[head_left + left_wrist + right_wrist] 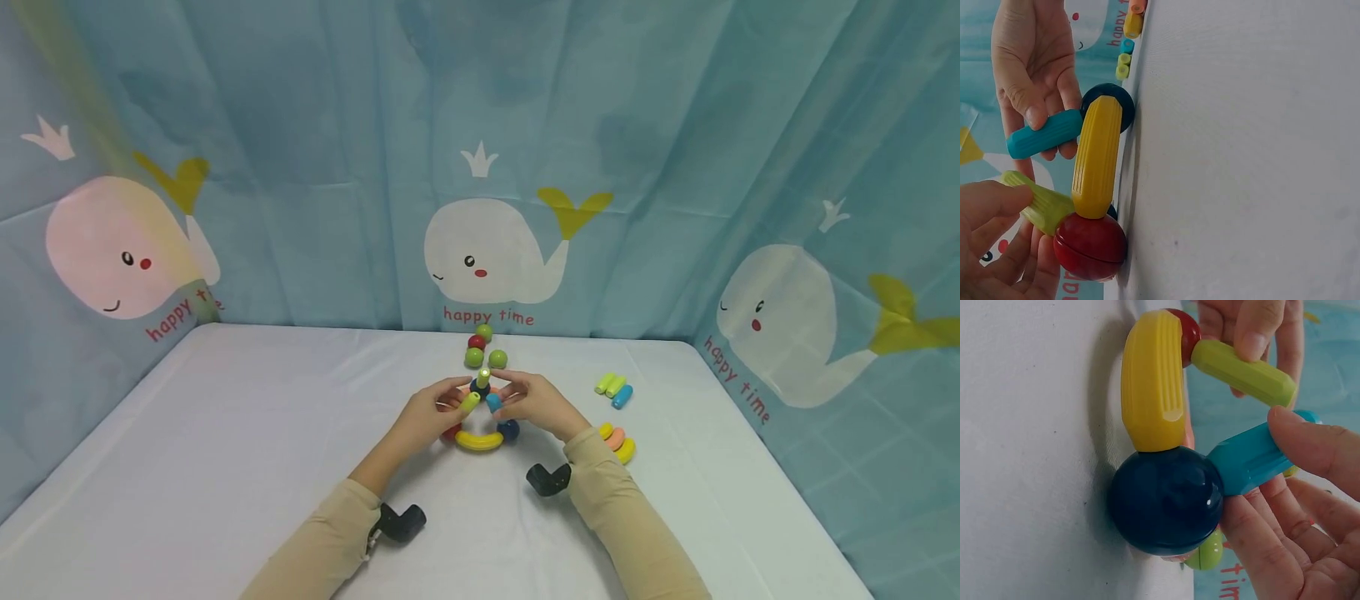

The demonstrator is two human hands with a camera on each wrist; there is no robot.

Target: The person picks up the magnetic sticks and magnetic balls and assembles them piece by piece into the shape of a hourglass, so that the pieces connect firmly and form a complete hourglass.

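Note:
My left hand (423,417) pinches a light green rod (1244,372) between thumb and fingers. The rod slants up from a red ball (1090,247). In my right hand (543,404) a light blue rod (1044,134) is pinched the same way, its lower end against a dark blue ball (1166,500). A curved yellow rod (480,442) lies low on the near side and joins these two balls. At the far corner of this ring another light green rod (483,377) stands on a second dark blue ball (480,390). Orange curved pieces there are mostly hidden by the hands.
Behind the ring lie several balls, among them a green ball (498,359) and a red ball (477,342). To the right are green rods (611,384) and a blue rod (622,397). Curved yellow and orange pieces (616,439) lie beside the right forearm. A whale-print curtain (337,250) backs the white table (225,433).

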